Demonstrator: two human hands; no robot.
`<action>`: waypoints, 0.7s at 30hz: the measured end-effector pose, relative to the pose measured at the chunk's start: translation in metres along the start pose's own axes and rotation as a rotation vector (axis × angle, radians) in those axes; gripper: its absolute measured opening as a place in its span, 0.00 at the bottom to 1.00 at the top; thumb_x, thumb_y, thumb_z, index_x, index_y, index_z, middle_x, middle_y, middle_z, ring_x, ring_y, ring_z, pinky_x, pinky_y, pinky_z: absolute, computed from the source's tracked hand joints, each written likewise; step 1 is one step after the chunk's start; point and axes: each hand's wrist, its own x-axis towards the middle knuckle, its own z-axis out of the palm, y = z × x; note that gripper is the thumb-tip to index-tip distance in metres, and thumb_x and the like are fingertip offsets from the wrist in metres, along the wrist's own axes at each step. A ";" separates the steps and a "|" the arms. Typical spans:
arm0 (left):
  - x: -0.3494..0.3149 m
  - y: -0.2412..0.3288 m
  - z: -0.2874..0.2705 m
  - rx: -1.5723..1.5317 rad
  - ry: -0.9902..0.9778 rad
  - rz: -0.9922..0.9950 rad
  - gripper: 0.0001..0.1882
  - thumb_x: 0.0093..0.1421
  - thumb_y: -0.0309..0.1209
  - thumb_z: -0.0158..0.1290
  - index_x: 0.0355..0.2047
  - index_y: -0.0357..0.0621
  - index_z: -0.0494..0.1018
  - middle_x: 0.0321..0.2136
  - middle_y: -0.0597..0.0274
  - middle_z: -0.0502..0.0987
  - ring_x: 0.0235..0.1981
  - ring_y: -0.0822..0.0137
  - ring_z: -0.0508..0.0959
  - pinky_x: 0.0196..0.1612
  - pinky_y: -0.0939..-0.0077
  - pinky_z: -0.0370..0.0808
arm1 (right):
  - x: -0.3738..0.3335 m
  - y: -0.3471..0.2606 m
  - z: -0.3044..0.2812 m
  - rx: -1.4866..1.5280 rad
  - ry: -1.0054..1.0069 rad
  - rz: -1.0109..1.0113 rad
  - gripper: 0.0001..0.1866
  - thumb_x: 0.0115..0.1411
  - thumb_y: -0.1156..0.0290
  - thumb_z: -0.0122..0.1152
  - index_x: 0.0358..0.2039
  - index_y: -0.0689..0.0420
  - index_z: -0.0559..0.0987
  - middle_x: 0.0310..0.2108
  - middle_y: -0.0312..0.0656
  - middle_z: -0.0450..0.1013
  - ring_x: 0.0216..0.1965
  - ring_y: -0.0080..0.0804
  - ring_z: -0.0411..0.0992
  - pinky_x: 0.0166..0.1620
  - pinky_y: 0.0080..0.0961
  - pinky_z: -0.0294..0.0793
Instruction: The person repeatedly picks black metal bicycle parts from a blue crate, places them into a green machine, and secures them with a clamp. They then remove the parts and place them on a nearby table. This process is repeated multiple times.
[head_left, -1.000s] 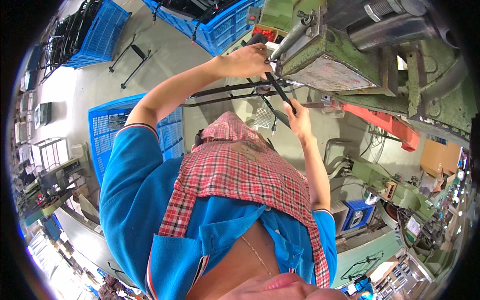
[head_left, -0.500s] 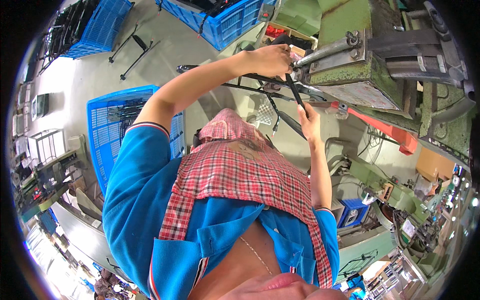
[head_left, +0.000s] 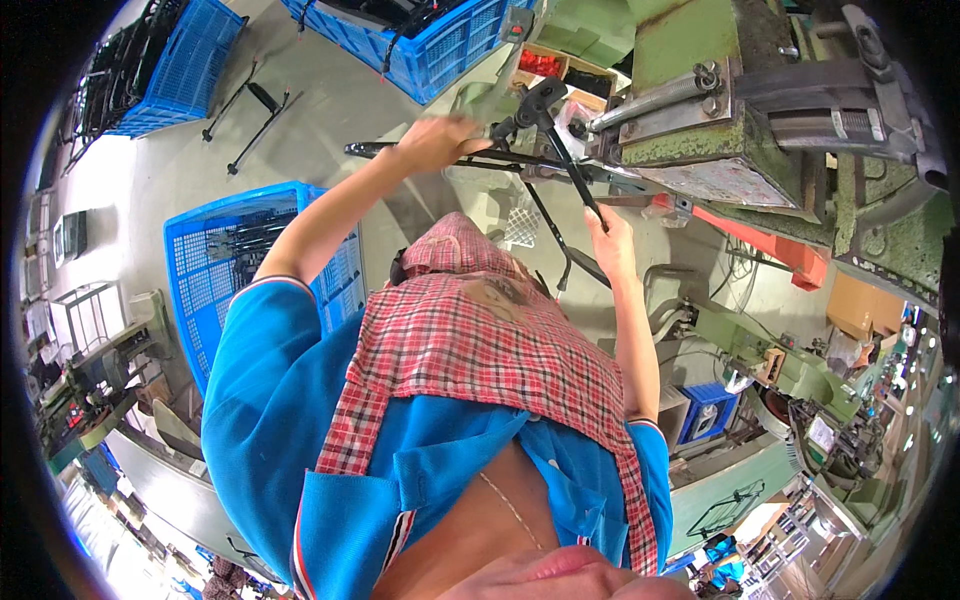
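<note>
A black tubular metal frame (head_left: pixel 535 160) reaches across in front of me beside the green machine (head_left: pixel 690 130). My left hand (head_left: pixel 437 143), slightly blurred, is closed over the frame's left bar near a dark joint. My right hand (head_left: pixel 612 245) is wrapped round the lower end of a slanting black tube (head_left: pixel 570 160). A black T-shaped end piece (head_left: pixel 541 103) tops that tube and stands free of both hands. Where the frame meets the machine is partly hidden.
Blue crates (head_left: pixel 185 290) holding black metal parts stand left and at the back. A box of red and black small parts (head_left: pixel 565 75) lies beside the machine. An orange-red beam (head_left: pixel 765 248) runs below it. Black rods (head_left: pixel 262 120) lie on the floor.
My left hand has moved left, away from the tube's top, uncovering the black T-shaped end piece. My right hand keeps hold of the slanting tube and has moved slightly down.
</note>
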 end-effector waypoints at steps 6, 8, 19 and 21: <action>0.042 -0.018 -0.012 -0.002 -0.045 0.020 0.15 0.66 0.41 0.47 0.46 0.47 0.74 0.40 0.54 0.77 0.42 0.49 0.76 0.42 0.59 0.75 | 0.001 0.001 -0.008 -0.056 0.011 -0.042 0.14 0.63 0.60 0.57 0.39 0.60 0.78 0.18 0.49 0.68 0.19 0.31 0.64 0.27 0.33 0.66; 0.086 -0.042 0.000 -0.011 0.084 0.058 0.14 0.65 0.39 0.49 0.47 0.49 0.74 0.40 0.54 0.76 0.42 0.49 0.76 0.41 0.57 0.74 | 0.004 0.004 -0.006 -0.031 0.010 -0.055 0.15 0.63 0.60 0.58 0.43 0.58 0.79 0.18 0.48 0.69 0.20 0.29 0.64 0.27 0.31 0.67; 0.255 -0.023 0.055 0.490 -0.405 0.342 0.09 0.45 0.23 0.57 0.29 0.38 0.82 0.36 0.51 0.81 0.40 0.49 0.81 0.39 0.60 0.80 | 0.001 0.011 -0.005 0.020 0.029 -0.060 0.14 0.62 0.61 0.59 0.38 0.60 0.79 0.16 0.50 0.67 0.16 0.36 0.62 0.24 0.33 0.64; 0.254 -0.026 0.046 0.597 -0.393 0.378 0.10 0.48 0.24 0.56 0.32 0.39 0.81 0.36 0.49 0.81 0.39 0.48 0.81 0.39 0.59 0.79 | 0.001 0.004 -0.005 0.029 0.030 -0.054 0.14 0.62 0.61 0.58 0.38 0.60 0.79 0.16 0.50 0.67 0.16 0.38 0.63 0.24 0.34 0.64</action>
